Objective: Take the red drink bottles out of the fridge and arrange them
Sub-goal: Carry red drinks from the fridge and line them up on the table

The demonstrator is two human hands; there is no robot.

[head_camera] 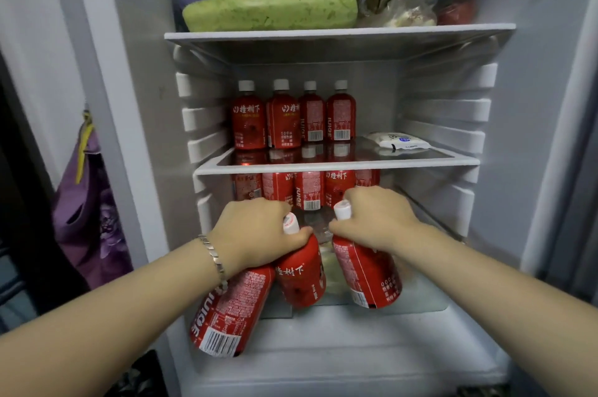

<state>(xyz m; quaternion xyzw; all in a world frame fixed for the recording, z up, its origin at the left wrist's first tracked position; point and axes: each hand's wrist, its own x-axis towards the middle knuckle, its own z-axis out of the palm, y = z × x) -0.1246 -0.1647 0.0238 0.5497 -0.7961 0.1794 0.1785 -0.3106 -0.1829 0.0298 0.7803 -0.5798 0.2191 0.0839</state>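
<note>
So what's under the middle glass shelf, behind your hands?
A row of upright red drink bottles stands under the middle glass shelf; five labels show. Their caps sit behind the shelf edge, and the hands cover their bases and anything farther back.

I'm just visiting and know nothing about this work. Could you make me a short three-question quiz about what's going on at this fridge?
1. True or false: the left hand holds two red bottles at once.
2. How many red bottles stand upright on the middle shelf? A) two B) four C) six
3. Fill in: beside those bottles, on the right of the same shelf, lies a white ____.

Key:
1. True: it grips one bottle and a second bottle by their necks, while the right hand grips a third bottle.
2. B, the row of four.
3. Packet.
</note>
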